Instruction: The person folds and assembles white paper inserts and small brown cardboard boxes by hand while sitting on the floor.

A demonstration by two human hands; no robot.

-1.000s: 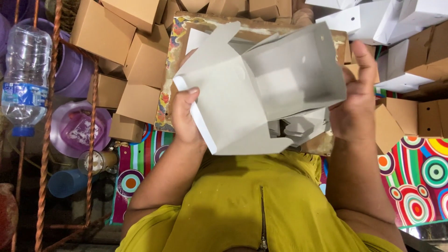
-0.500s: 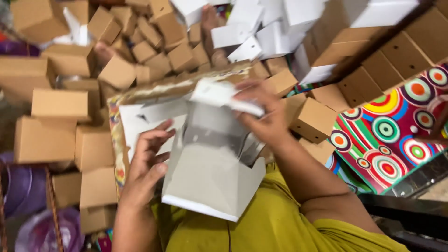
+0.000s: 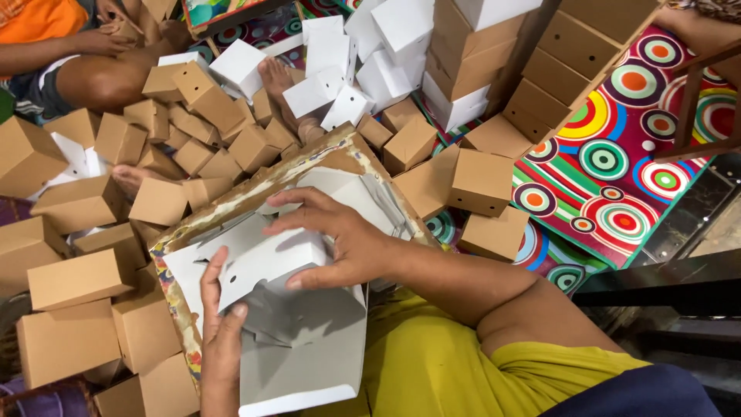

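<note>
Half-folded white card box (image 3: 297, 340) in the lap, over a yellow garment (image 3: 432, 371), its open end turned up toward the camera. Left hand (image 3: 222, 340) at the box's left edge — thumb up along the outer face, fingers curled over the rim, closed on the card. Right hand (image 3: 340, 243) laid across the top, palm down, fingers spread and pressing a white flap (image 3: 266, 262) down and inward; thumb tucked beneath the flap's edge, so gripping it rather than merely resting. Inside the box, smaller grey-white tabs partly folded, overlapping, their exact order hard to tell.

Beneath and behind the box, a flat worn board (image 3: 309, 174) with a brown, peeling edge, carrying a loose stack of flat white box blanks (image 3: 363, 193) just beyond the right hand.

All around on the left, brown folded cardboard boxes (image 3: 77, 278) in a loose heap, some touching the board's edge. More brown boxes (image 3: 482, 181) just right of the board, on a mat with bright concentric circles (image 3: 610, 162). Finished white boxes (image 3: 332, 77) piled at the top centre, with taller stacks of brown and white boxes (image 3: 478, 54) beside them.

Top left — another person seated on the floor, orange top (image 3: 35, 19), bare knee (image 3: 100, 77) among the brown boxes, a bare foot (image 3: 278, 81) reaching toward the white pile.
</note>
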